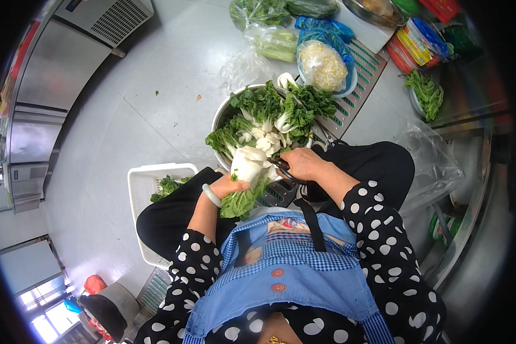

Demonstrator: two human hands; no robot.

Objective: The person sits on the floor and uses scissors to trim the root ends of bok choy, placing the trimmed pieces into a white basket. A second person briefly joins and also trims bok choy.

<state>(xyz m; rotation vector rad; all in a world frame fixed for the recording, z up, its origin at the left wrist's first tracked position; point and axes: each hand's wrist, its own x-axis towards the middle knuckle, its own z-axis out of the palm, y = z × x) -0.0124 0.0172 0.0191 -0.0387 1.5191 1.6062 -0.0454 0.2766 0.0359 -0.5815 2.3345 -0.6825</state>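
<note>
My left hand (228,185) grips a head of bok choy (248,163), its thick white base turned up and its green leaves hanging below my fingers. My right hand (303,163) is closed around black scissors (289,173), whose blades meet the white stalks of that head. Just beyond both hands stands a round metal basin (216,118), filled with bok choy (258,103) and loose white stalk pieces (270,143). Part of the scissor blades is hidden behind the stalks.
A white plastic basket (134,202) with green leaves (170,188) stands beside my left leg. Beyond the basin lie bean sprouts (324,66), bagged celery (277,45) and other bagged greens (258,13). A slotted drain grate (348,105) runs at the right, near a bowl of greens (425,92).
</note>
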